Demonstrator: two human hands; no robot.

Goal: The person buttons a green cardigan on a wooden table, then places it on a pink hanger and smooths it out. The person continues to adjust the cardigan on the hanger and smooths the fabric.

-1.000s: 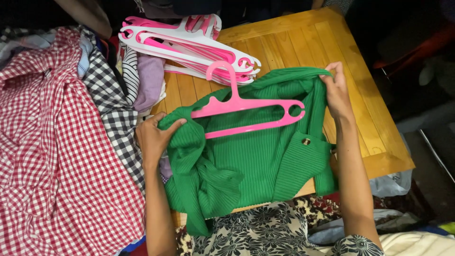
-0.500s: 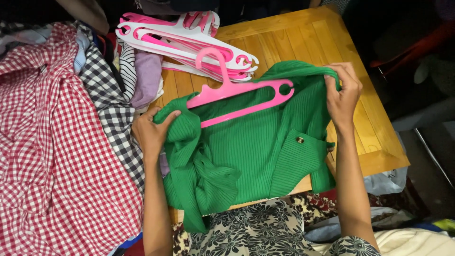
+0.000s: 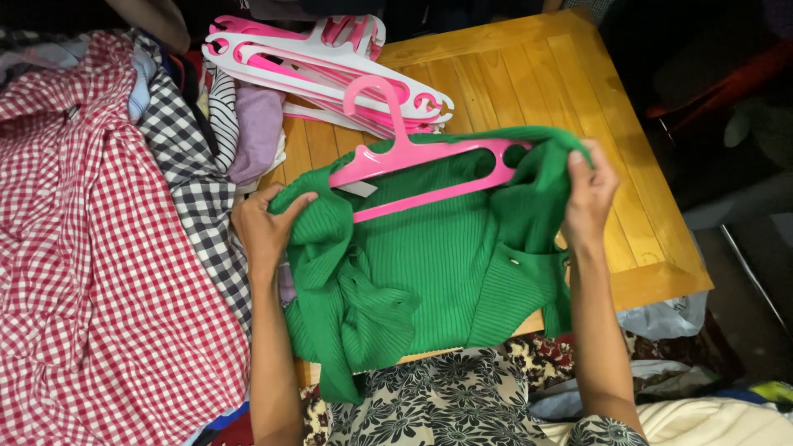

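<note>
Green top [image 3: 429, 264] lies on table [image 3: 529, 74] w/ pink hanger [image 3: 429, 165] in its neck, L hand [image 3: 266, 227] clenched on one shoulder, R hand [image 3: 588, 198] gripping the other, hanger pile [image 3: 330, 66] behind it.

Both hands, left hand [image 3: 263, 234] and right hand [image 3: 588, 198], grip a green sweater [image 3: 429, 264] (pink hanger [image 3: 429, 161] inside).

A ribbed sweater [image 3: 429, 272] lies on the bench [image 3: 562, 91], a hanger [image 3: 421, 161] on its upper part. Behind it sits a stack of hangers [image 3: 330, 62]. Left of the bench lies a pile of shirts [image 3: 99, 272].
</note>
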